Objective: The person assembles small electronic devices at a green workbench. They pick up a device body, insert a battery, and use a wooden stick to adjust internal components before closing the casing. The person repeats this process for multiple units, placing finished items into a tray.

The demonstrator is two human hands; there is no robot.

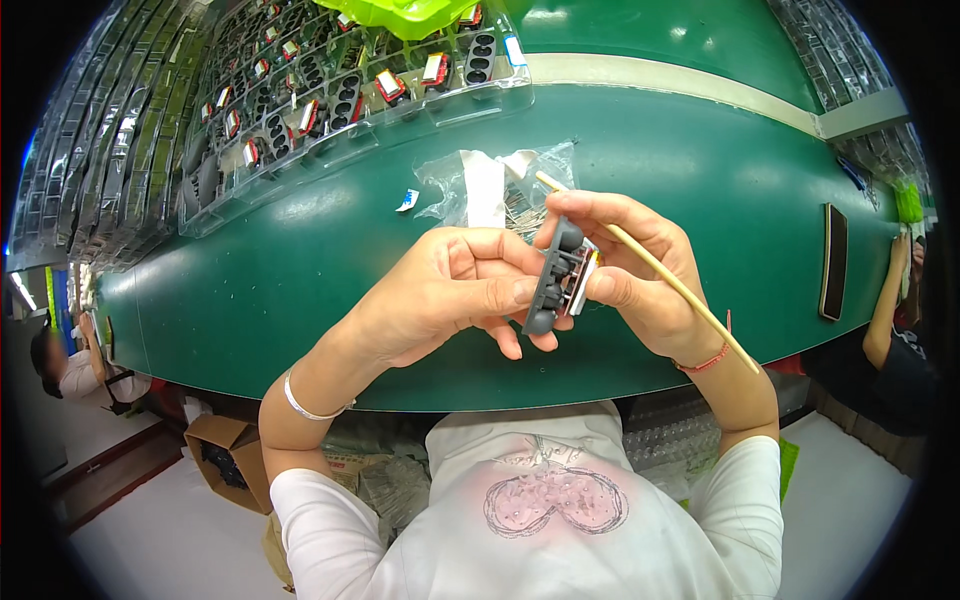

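Note:
Over the near part of the green table, both my hands meet at a dark grey plastic part (543, 305) with rounded black domes, held on edge. My left hand (450, 290) pinches its left side between thumb and fingers. Against its right side sits a small white, red and yellow module (584, 282), which the thumb of my right hand (640, 265) presses. A thin wooden stick (690, 297) also rests in my right hand, slanting from the fingertips down past the wrist. Just beyond my fingers lies a clear plastic bag (555, 168) with thin metal pieces (522, 215) in it.
A clear compartment tray (500, 107) with similar parts stands at the far left, a bright green plastic item (400, 12) above it. Stacked trays (110, 150) rise at the left edge. A dark flat rectangular object (833, 262) lies right. Other people sit at both sides.

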